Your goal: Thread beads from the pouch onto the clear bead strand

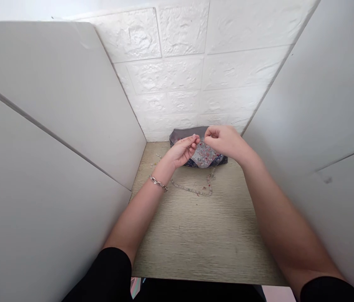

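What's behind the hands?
Behind the left hand and right hand lies a patchwork fabric pouch with grey, floral and dark blue patches, before a white brick-textured wall. The hands cover part of the pouch, hiding it.

Exposure: bright and high-key; the white foam brick wall (167, 75) nears washout at upper centre.
Light source: not in frame; soft, diffuse light, apparently from above.
Shadows: faint and soft; the deepest lie beneath the hands (203, 147), on the fabric pouch (198, 155).
Glare: no hard glare; mild pale sheen on the side panel (321, 92) at right.
Blur: slight softness overall; the beaded strand (192, 189) is too fine to resolve cleanly. Dark smudge in the extreme upper right corner.
Distortion: strong wide-angle stretch; panels lean outward toward both side edges.
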Available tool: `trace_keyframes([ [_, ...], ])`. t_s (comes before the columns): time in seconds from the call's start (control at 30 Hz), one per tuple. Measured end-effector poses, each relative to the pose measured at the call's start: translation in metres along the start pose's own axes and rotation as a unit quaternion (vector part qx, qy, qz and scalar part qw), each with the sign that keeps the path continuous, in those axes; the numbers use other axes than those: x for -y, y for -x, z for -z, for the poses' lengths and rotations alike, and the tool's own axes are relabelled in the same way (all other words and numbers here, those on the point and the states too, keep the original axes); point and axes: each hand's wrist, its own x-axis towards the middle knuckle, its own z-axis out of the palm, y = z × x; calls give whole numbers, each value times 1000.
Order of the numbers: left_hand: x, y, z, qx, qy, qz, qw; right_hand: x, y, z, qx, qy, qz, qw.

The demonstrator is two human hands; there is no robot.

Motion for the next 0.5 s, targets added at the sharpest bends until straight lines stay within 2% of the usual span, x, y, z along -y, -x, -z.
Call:
trace_keyframes([
  [0.5, 0, 0, -1, 0, 7, 3, 1000, -2, -1, -4, -1, 32, 9, 999],
])
